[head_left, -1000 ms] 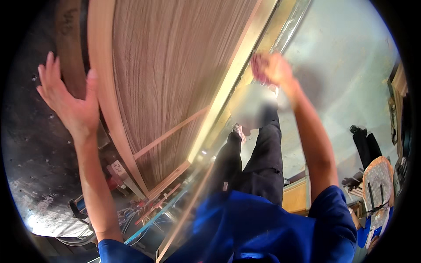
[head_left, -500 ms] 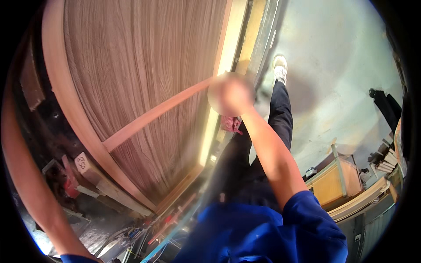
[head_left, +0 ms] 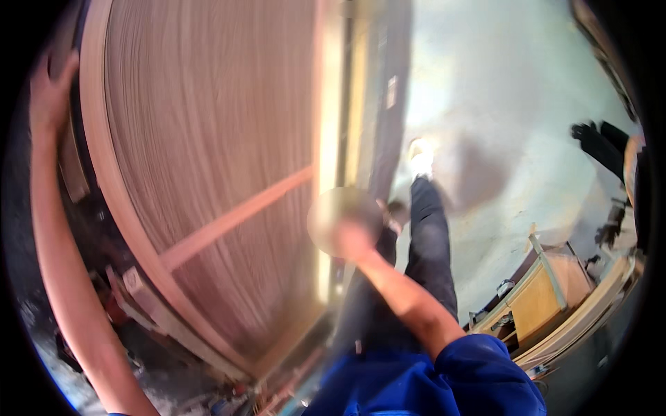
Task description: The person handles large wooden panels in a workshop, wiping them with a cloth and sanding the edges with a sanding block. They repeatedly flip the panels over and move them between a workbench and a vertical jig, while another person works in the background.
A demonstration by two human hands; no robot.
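Hands (head_left: 50,104) (head_left: 354,237) near framed panel (head_left: 208,125); wooden box (head_left: 535,304), contents unclear.

And it's a woodworking shop: a framed wood-grain panel (head_left: 222,125) fills the left, long boards (head_left: 590,320) beside a wooden cabinet (head_left: 538,301) near right!

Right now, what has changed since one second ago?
The right hand moved toward the body along the right edge of the panel, past its crosspiece; blur hides whether it still holds the red cloth. As before, the left hand is beside the panel's left edge.
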